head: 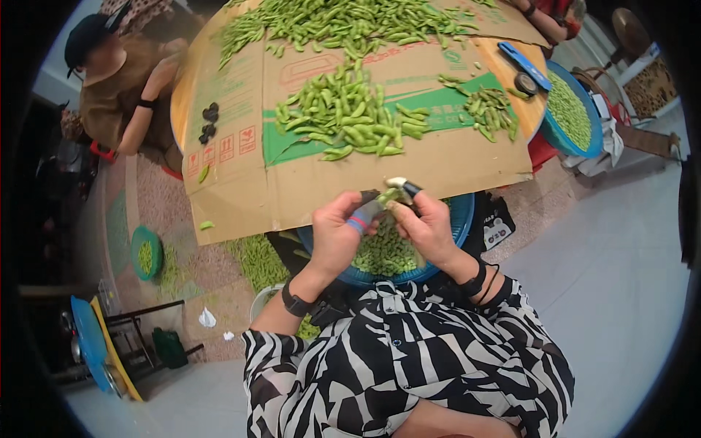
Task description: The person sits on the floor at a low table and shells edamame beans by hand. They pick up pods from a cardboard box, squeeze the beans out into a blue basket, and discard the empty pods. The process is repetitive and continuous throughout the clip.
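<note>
My left hand [338,236] and my right hand [430,231] meet over the near edge of the cardboard sheet, pinching a green soybean pod [390,196] between their fingertips. Dark covering wraps my left thumb, and a pink and blue band circles a finger beside it. A black covering with a pale tip is on a digit of my right hand. Directly below, a blue plastic basin [466,222] holds shelled green beans [386,254]. Past my fingers, a heap of unshelled pods [350,112] lies on the cardboard sheet [296,202].
A larger pod pile [350,22] spreads farther back. Darker pods [489,109], a blue utility knife [523,64] and a tape roll [526,84] lie right. Another blue basin of beans [569,112] stands beyond. One person [123,82] sits left; another's arm [545,22] shows at the upper right.
</note>
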Demonstrator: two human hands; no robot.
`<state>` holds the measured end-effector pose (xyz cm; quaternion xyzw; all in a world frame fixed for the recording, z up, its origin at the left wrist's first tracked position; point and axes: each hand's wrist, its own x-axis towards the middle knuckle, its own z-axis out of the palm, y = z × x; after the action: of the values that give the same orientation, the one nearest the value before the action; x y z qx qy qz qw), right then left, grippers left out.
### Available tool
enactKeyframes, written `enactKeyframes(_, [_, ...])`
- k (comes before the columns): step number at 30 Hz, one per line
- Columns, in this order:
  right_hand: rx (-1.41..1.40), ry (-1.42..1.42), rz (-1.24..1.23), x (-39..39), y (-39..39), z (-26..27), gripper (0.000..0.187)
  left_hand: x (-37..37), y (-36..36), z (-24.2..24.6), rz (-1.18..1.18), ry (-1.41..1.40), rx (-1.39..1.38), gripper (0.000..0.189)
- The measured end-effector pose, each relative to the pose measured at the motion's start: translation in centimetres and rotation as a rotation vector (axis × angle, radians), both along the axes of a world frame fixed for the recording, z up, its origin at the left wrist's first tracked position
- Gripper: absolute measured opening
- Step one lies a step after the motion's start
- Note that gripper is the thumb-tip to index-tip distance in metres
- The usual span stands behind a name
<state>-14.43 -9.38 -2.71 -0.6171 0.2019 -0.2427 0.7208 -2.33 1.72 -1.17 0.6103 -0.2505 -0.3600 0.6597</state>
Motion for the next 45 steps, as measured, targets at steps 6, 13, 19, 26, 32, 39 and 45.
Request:
enactKeyframes(6, [-0.808,0.012,-0.136,0.6,-0.4,0.0,0.036,-0.7,0.9,0.5,0.03,-0.559,0.081,0.023])
enactKeyframes(13, [-0.985,-0.104,-0.133,1.1,-0.7,-0.8,0.031,-1.7,0.9,0.9,0.038,-0.803,0.017,0.022])
enactKeyframes(19, [-1.005,-0.08,-0.11,0.6,-0.7,-0.9,0.024,-2.1,2.7,2.0,-0.106,-0.78,0.065,0.02])
enactKeyframes(26, [-0.913,-0.15,0.0,0.7,0.0,0.6,0.028,-0.8,4.6,1.1,0.047,-0.466,0.176,0.02])
enactKeyframes(32, [-0.951,-0.146,0.047,0.3,-0.5,-0.6,0.03,-2.0,3.6,1.5,0.052,-0.605,0.074,0.022])
enactKeyframes(39, [-1.0,-0.192,0.089,-0.1,-0.6,-1.0,0.035,-2.6,2.7,1.8,0.015,-0.666,0.081,0.022])
enactKeyframes(45, [-0.973,-0.205,0.109,-0.5,-0.6,-0.5,0.036,-2.6,2.9,2.0,0.006,-0.596,0.133,0.02])
